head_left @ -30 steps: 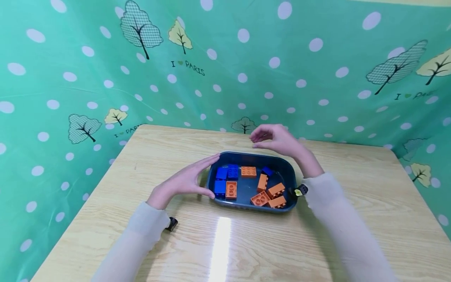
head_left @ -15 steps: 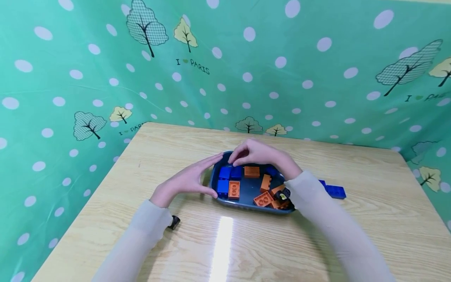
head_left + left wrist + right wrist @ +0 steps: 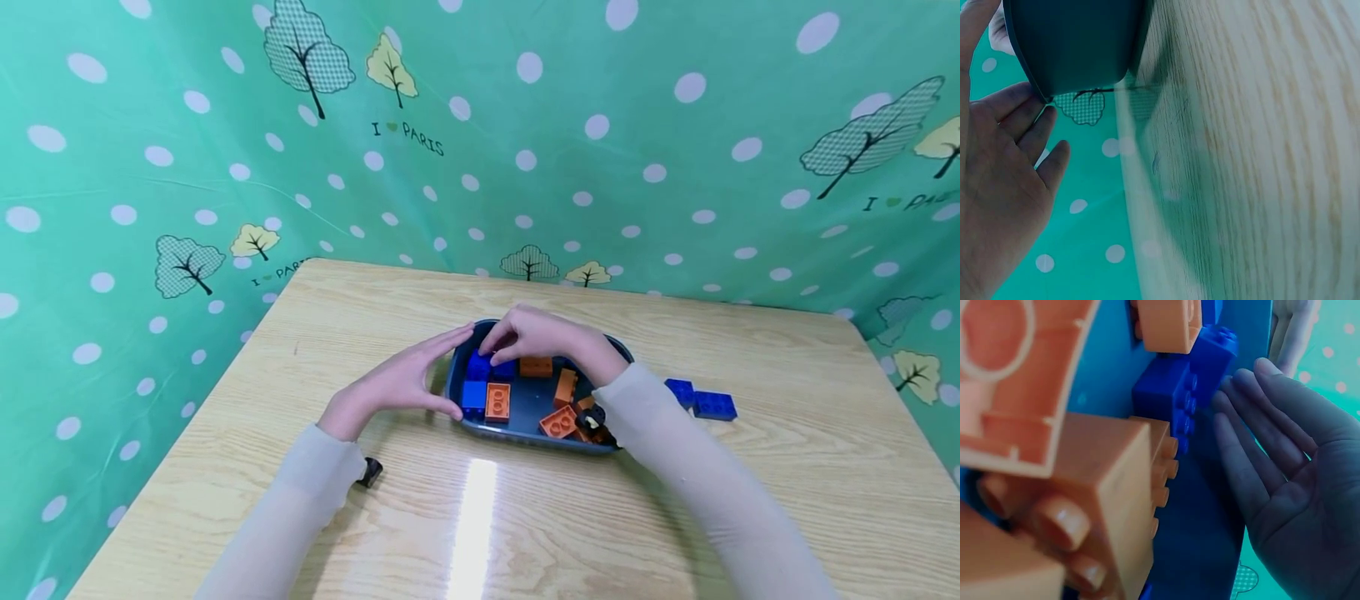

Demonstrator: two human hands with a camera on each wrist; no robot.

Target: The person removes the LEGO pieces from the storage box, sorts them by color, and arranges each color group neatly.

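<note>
Tray (image 3: 529,407) | left hand (image 3: 401,380) straight-fingered against it | right hand (image 3: 534,333) lower, pinching blue brick (image 3: 477,367)

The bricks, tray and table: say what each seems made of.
Bricks: apparently glossy plastic, with moulded studs catching highlights. Tray: probably smooth plastic, judging by its even dark wall; coated metal possible. Table: wood or laminate; grain shows, and a bright streak suggests gloss.

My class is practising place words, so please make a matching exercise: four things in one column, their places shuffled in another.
1. Left hand
2. Right hand
3. Rightmost blue brick
4. Polka-dot cloth

A. on the table, outside the tray
B. spanning the tray's left end
C. behind the table
D. fingertips at a blue brick in the tray

Pairs: 1-B; 2-D; 3-A; 4-C
</note>
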